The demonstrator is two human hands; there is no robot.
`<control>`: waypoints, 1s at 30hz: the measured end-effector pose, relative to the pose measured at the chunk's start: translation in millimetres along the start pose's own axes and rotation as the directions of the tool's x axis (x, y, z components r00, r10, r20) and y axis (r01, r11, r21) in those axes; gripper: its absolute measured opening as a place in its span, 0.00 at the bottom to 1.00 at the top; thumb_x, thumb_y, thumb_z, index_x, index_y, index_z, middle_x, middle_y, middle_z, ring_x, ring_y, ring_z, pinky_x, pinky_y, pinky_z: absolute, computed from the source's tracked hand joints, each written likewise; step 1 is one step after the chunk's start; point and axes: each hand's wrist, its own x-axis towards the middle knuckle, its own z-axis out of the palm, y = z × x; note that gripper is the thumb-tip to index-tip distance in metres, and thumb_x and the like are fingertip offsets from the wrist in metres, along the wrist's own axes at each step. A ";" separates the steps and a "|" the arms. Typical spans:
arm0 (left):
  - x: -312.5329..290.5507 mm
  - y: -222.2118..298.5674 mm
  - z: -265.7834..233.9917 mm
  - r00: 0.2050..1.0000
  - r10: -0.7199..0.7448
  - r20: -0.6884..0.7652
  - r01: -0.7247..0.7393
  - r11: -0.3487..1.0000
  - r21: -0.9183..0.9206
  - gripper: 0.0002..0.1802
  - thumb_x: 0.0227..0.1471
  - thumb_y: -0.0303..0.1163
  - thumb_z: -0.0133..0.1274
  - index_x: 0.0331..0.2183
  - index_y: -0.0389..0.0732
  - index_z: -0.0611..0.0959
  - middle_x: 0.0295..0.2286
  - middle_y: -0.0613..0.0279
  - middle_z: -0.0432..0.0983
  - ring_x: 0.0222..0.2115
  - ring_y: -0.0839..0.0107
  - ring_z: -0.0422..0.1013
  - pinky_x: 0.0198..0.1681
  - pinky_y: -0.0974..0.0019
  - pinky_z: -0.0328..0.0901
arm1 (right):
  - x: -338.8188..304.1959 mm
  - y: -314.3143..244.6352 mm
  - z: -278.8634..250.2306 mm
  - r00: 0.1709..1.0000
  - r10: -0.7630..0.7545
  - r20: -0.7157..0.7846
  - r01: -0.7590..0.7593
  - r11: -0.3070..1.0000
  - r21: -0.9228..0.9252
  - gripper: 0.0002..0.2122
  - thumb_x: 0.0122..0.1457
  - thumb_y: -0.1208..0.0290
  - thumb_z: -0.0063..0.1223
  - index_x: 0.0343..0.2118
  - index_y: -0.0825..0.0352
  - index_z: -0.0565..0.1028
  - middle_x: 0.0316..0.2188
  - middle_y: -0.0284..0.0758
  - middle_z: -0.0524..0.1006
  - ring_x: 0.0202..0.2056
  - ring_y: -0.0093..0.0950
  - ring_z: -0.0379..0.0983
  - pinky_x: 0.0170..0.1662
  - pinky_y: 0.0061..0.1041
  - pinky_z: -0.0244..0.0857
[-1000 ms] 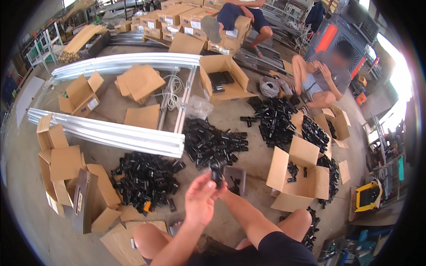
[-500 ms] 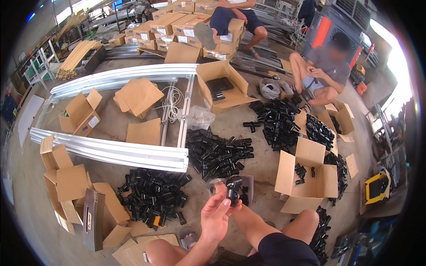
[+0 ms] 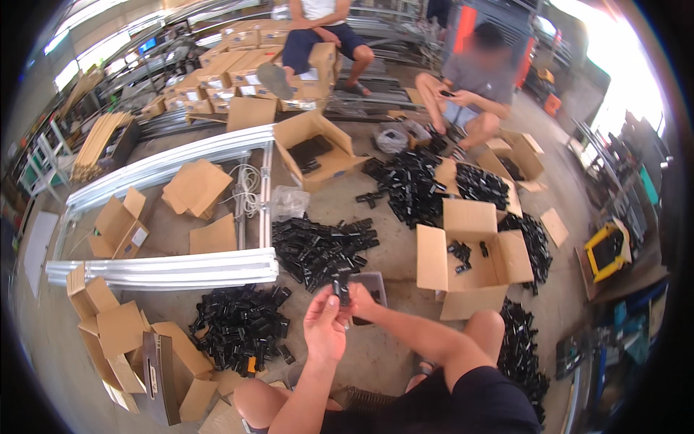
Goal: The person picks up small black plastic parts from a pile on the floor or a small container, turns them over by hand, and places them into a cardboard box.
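My left hand [image 3: 324,327] is raised in front of me, its thumb and fingers pinching a black pipe fitting [image 3: 341,287] that stands upright. My right hand [image 3: 360,301] meets the fitting from the right side. Its fingers are closed and partly hidden, so what they hold cannot be made out. Just behind the hands, a grey plastic tub [image 3: 379,281] shows partly, with small dark pieces inside. Beyond it spreads a heap of black fittings [image 3: 318,249], and another black heap [image 3: 238,323] lies to the left.
An open cardboard box [image 3: 473,286] with a few fittings stands at right. More black fittings [image 3: 408,184] lie farther back. A white metal frame [image 3: 166,273] and opened cartons [image 3: 119,325] occupy the left. Two people sit beyond, one handling a small dark piece.
My right hand has come up from the tub to the fitting in my left hand. The view has turned, shifting the scene leftward. The person at back right has lowered their hands slightly.
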 end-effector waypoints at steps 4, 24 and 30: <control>-4.5 -7.6 -6.8 1.000 -0.011 -0.006 0.011 0.998 0.059 0.12 0.64 0.26 0.53 0.49 0.36 0.80 0.41 0.49 0.82 0.39 0.59 0.81 0.45 0.60 0.78 | -13.9 -107.9 -88.3 0.968 0.224 -0.115 -0.224 0.974 0.008 0.11 0.59 0.64 0.61 0.31 0.70 0.81 0.24 0.45 0.80 0.25 0.40 0.78 0.28 0.36 0.69; 4.7 -53.7 -15.3 0.984 -0.173 -0.031 0.176 0.979 0.102 0.13 0.63 0.28 0.55 0.49 0.40 0.79 0.41 0.54 0.82 0.41 0.60 0.80 0.46 0.59 0.77 | -60.8 -126.1 -143.7 0.956 0.292 -0.015 -0.214 0.733 0.646 0.07 0.65 0.78 0.56 0.44 0.73 0.79 0.35 0.35 0.81 0.30 0.19 0.77 0.33 0.21 0.75; 7.4 -60.2 -18.1 0.987 -0.159 -0.033 0.162 0.979 0.124 0.14 0.64 0.28 0.53 0.50 0.38 0.78 0.42 0.55 0.81 0.41 0.62 0.80 0.47 0.60 0.77 | -60.6 -135.4 -131.3 0.969 0.183 -0.164 -0.097 0.899 0.428 0.07 0.64 0.81 0.56 0.43 0.72 0.79 0.40 0.34 0.82 0.33 0.19 0.79 0.37 0.20 0.76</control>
